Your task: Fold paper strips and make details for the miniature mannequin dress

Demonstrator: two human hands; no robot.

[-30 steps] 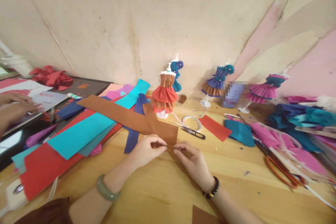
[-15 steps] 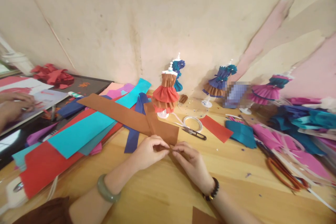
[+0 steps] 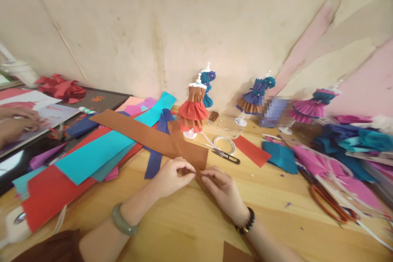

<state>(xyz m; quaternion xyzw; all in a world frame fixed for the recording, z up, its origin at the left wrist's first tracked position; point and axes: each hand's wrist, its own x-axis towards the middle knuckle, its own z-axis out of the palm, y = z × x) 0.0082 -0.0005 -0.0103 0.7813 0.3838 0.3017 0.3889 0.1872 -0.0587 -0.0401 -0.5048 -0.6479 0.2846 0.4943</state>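
My left hand (image 3: 170, 177) and my right hand (image 3: 223, 190) meet at the near end of a brown paper strip (image 3: 188, 149) lying on the wooden table (image 3: 190, 221). Both hands pinch that edge between thumb and fingers, folding it. The left wrist wears a green bangle, the right wrist a black bead bracelet. The strip runs away from me toward a small mannequin in a red and brown paper dress (image 3: 193, 110). A longer brown strip (image 3: 132, 129) crosses it to the left.
Teal (image 3: 95, 153), red (image 3: 52, 192) and blue paper sheets lie left. Small thread snips (image 3: 225, 155) and a white ribbon coil (image 3: 224, 142) sit beyond my hands. Orange-handled scissors (image 3: 328, 202) and more dressed mannequins are to the right. Another person's hands (image 3: 14, 123) work at far left.
My fingers shifted slightly along the brown strip's edge. The view swayed a little; nothing else moved.
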